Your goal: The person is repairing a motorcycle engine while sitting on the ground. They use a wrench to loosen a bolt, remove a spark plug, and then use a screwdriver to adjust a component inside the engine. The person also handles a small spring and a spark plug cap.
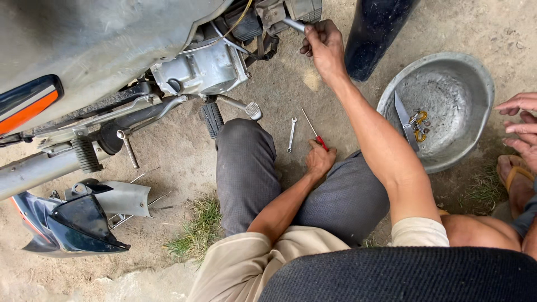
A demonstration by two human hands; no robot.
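My right hand [323, 46] is raised to the motorcycle's engine [202, 68] and is closed around a silver tool handle [293, 24] that points into the engine area. Lower down, my left hand [319, 160] rests on the ground between my knees and grips the red handle of a thin screwdriver [313, 130], whose shaft points up and away. A small silver wrench [291, 134] lies on the dirt just left of the screwdriver, touched by neither hand.
A dented metal basin [447, 146] at the right holds a blade and some small yellow and metal parts. Another person's hand [520, 124] and sandalled foot [516, 179] are at the right edge. A loose dark fairing panel [70, 221] lies lower left. A black tyre [376, 34] stands at the top.
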